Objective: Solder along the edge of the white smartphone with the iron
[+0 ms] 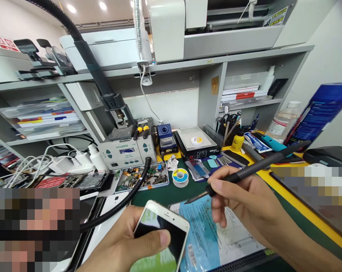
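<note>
My left hand (131,241) is closed round a white-framed smartphone (175,245), its thumb lying across the dark, reflective screen. In my right hand (244,196) is a black soldering iron (253,166), gripped like a pen. Its metal tip points down and left, above a blue-and-white printed sheet (201,223) on the green mat. Tip and phone are apart. Beyond the phone stands a roll of solder wire (180,177) with a yellow-and-blue label. The lower edge of the phone is cut off by the frame.
A tray of small circuit parts (145,177) lies behind the phone, with a black hose (131,196) crossing it. Farther back stand a grey rework station (128,151), a blue soldering station (167,139) and a hot plate (199,143). Tablets and phones (111,207) lie at left.
</note>
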`<state>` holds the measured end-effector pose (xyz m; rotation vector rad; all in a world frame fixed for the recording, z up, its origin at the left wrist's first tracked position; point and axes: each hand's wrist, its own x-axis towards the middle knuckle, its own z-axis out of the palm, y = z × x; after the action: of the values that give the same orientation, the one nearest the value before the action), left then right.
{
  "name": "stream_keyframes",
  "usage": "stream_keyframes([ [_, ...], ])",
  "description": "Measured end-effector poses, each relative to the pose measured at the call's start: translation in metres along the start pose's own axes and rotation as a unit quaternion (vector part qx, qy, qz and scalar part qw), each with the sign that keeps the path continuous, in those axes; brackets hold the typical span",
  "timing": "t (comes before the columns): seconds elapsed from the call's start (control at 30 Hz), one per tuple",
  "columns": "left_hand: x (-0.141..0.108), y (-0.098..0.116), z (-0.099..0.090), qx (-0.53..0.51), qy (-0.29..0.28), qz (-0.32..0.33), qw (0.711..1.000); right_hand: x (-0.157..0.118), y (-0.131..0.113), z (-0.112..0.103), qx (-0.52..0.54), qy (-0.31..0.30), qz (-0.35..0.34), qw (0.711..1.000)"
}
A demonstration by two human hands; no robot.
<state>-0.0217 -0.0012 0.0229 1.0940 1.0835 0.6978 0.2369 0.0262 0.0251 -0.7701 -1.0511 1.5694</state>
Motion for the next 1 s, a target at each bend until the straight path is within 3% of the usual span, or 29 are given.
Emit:
stream_keyframes([
  [0.2,0.004,0.002,-0.007,0.012,-0.105,-0.009,0.994,0.003,-0.002,-0.004,0.035,-0.077,0.105,0.991],
  [0.5,0.005,0.001,-0.013,0.051,-0.1,-0.012,0.994,0.003,-0.002,-0.009,0.037,-0.102,0.142,0.984],
  [0.63,0.003,0.0,-0.015,0.057,-0.133,-0.049,0.988,0.004,0.0,-0.01,0.03,-0.11,0.143,0.983],
  [0.83,0.001,0.005,-0.016,0.033,-0.115,-0.065,0.991,0.004,0.004,-0.011,0.02,-0.129,0.132,0.983],
  [1.0,0.001,0.003,-0.014,0.008,-0.132,-0.086,0.987,0.004,0.004,-0.011,0.013,-0.135,0.128,0.982],
])
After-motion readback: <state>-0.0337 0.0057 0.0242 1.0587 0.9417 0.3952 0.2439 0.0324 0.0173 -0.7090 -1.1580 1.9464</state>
